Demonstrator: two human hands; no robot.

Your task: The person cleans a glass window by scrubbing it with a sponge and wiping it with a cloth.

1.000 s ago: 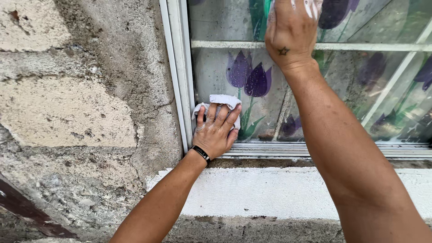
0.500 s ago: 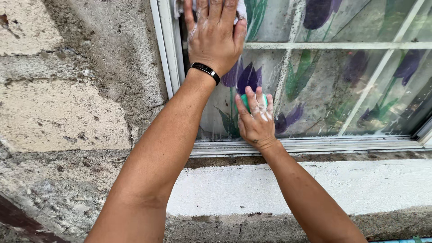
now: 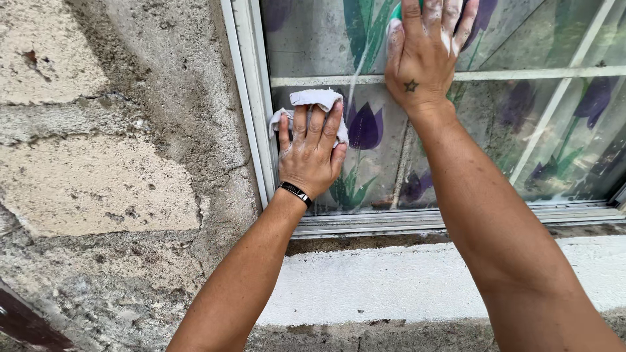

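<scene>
Against the window glass (image 3: 385, 140), her left hand (image 3: 312, 160) lies flat, pressing a white cloth (image 3: 313, 100) beneath its fingers (right hand (image 3: 424, 55) covers a green sponge (image 3: 395, 11) higher up).

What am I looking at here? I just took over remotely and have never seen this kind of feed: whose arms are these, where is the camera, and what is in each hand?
There is no machine here. The one picture comes from a camera worn on a person's head, looking down along their two bare arms at a window.

The left hand, with a black wristband, presses a white cloth flat against the window glass, close to the white window frame. The right hand is higher up, also flat on the glass, with white suds on its fingers and a green sponge just peeking out beneath them.

The glass is grimy, and purple tulips with green leaves show through it. Below runs a white painted sill. To the left is a rough, cracked concrete wall.
</scene>
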